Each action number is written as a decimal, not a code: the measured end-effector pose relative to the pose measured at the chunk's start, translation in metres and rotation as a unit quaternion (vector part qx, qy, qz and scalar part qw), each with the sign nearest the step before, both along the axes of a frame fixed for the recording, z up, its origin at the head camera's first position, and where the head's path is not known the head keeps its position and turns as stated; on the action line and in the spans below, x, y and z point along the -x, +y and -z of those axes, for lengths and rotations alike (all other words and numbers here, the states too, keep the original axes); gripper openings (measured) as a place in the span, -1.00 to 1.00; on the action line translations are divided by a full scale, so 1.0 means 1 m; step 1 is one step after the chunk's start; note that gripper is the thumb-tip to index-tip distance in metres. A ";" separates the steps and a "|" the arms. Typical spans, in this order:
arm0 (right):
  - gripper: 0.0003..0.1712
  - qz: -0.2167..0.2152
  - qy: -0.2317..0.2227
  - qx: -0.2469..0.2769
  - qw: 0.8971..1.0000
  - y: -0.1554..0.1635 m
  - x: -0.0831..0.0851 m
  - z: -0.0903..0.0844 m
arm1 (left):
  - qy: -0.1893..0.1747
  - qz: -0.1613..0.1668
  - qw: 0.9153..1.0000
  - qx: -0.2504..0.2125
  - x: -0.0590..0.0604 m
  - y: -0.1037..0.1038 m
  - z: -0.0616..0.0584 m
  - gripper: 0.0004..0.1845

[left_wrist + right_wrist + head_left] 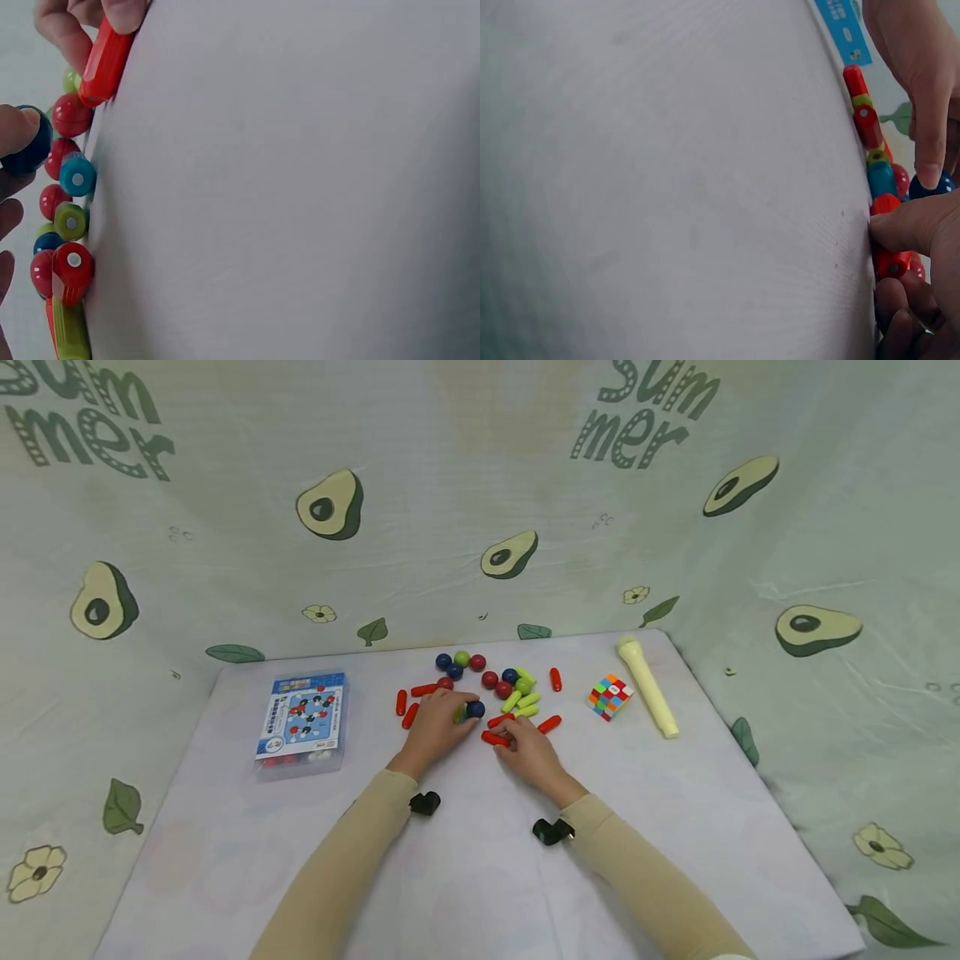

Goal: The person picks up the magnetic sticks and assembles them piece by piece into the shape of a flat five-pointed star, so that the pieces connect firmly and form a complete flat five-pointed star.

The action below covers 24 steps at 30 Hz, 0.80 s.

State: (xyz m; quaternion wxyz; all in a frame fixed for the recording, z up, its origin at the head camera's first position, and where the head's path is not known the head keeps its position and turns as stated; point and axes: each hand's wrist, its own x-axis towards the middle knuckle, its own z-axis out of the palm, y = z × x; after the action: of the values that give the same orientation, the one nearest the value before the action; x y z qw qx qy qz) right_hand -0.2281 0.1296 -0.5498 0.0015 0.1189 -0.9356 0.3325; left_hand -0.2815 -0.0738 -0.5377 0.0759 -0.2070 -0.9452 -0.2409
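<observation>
On the white cloth-covered table [675,827], the left hand [435,727] curls its fingers round a dark blue plastic ball [476,709], just right of a blue-labelled clear plastic box [302,720] whose print is unreadable. The right hand [528,752] pinches a red plastic rod [494,738] just below the ball. "Summer" is printed on the avocado-patterned backdrop [645,418] behind.

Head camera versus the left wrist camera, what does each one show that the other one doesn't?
Only the head view shows the whole table, the blue box, the colour cube, the cream torch and both sleeved arms. Only the left wrist view shows, close up, pale dots on the ends of a few pieces. Both show the left hand holding a dark blue ball and the right hand pinching a red stick.
</observation>
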 end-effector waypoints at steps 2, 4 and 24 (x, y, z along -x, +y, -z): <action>-0.73 0.004 0.000 -0.005 1.000 0.000 -0.001 0.000 | 0.000 0.000 1.000 -0.003 -0.005 0.000 0.000 -0.52; -0.73 0.007 0.002 -0.010 1.000 0.001 -0.001 0.000 | -0.004 0.002 1.000 -0.003 -0.011 0.001 0.000 -0.53; -0.70 -0.026 -0.013 0.016 0.999 0.008 -0.004 0.004 | -0.071 0.016 0.997 -0.013 -0.044 -0.003 0.007 -0.53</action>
State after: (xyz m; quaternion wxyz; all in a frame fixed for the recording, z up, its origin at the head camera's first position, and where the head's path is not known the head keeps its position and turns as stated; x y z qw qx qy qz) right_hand -0.2241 0.1377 -0.5534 -0.0170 0.1386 -0.9268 0.3487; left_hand -0.2378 -0.0768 -0.5445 0.0075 -0.2039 -0.9416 -0.2680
